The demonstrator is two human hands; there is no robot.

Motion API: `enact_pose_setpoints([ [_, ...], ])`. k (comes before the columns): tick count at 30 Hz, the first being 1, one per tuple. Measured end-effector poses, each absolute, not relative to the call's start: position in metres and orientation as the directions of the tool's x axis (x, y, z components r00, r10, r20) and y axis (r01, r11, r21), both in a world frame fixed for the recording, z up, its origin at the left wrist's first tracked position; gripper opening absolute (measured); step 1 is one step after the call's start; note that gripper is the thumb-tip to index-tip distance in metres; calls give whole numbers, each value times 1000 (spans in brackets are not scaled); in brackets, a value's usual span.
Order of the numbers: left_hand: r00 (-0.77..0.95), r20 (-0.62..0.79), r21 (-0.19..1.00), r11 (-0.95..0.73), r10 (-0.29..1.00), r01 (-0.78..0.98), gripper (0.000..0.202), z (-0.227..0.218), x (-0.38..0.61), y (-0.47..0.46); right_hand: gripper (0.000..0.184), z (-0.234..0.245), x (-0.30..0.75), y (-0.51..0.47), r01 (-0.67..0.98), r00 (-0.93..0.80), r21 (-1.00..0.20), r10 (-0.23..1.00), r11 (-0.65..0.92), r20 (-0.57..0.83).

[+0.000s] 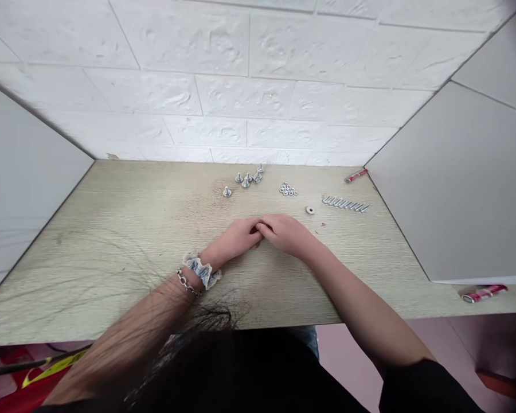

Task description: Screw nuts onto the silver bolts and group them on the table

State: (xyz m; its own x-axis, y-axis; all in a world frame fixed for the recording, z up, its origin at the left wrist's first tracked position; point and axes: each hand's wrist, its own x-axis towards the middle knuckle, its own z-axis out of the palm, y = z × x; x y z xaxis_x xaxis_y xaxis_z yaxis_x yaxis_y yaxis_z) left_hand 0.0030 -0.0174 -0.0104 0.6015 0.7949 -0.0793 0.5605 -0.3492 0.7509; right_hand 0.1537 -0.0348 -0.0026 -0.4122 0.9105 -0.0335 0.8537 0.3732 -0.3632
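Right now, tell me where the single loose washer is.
In the head view the washer lies alone on the table, right of centre, just beyond the right hand, between the nut cluster and the bolt row.

bright even light, soft shadows, no glare; wide-angle bending at edges, corners slightly blurred

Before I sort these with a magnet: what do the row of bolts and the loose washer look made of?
The row of silver bolts looks like bright plated steel, shiny grey. The round silver washer looks the same, probably metal; too small to be sure.
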Motion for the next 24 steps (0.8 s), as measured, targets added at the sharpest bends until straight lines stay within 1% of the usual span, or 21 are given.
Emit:
enact_pose_setpoints([
  [7,602,-58,734,-375,796,566,20,-10,3,-18,29,0,153,-35,852,-408,-372,912,367,-35],
  [12,613,-62,713,-395,788,580,20,-8,4,-18,29,1,153,-35,858,-407,-363,912,363,-51],
  [24,597,-21,654,-440,802,615,21,-10,6,-20,28,1,153,-38,868,-401,-343,914,358,-59],
])
